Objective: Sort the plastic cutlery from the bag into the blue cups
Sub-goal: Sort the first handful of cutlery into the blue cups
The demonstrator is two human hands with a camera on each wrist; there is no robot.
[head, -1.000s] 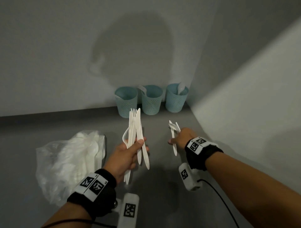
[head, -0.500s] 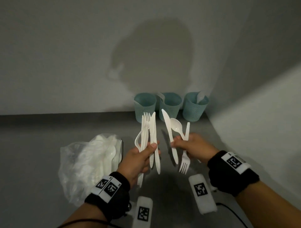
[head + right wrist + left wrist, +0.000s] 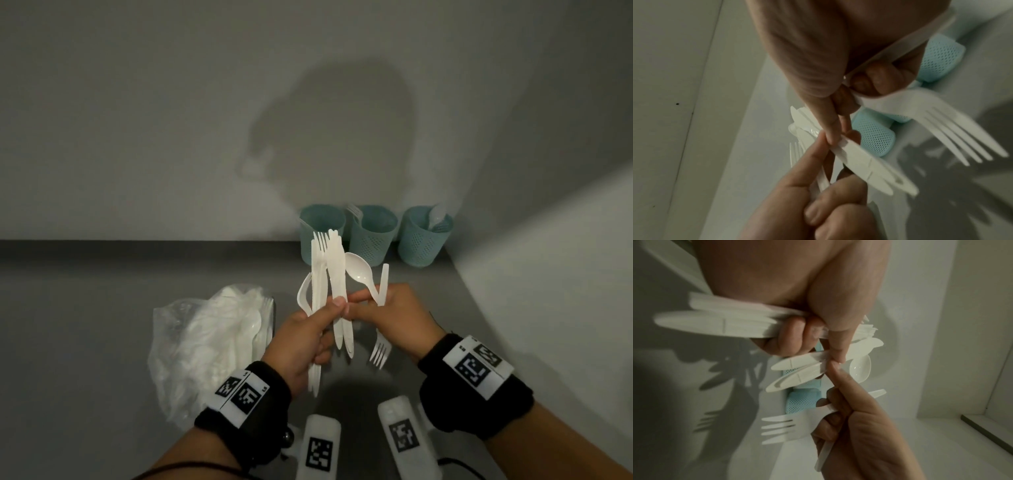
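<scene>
- The left hand (image 3: pixel 301 339) gripped a bundle of white plastic cutlery (image 3: pixel 325 284), with its fingers curled around the handles and the thumb pressed on top
- In the bundle, fork tines and knife ends pointed up toward the cups, and one spoon (image 3: pixel 304 293) stuck out on the left side
- The right hand (image 3: pixel 400 318) held a fork (image 3: pixel 381 353) with tines pointing down, and also a spoon (image 3: pixel 358 270) with its bowl pointing up
- At the same time, the thumb and the forefinger of the right hand pinched the knives (image 3: pixel 869 164) in the bundle, just beside the left thumb, so the two hands were touching
- Three blue cups (image 3: pixel 371 234) stood in a row against the wall in the corner, well behind the hands; the middle cup held a fork and the right cup (image 3: pixel 424 240) held a spoon
- The plastic bag (image 3: pixel 205 342) lay on the grey table (image 3: pixel 85 325) to the left of the left hand, with more white cutlery inside it
</scene>
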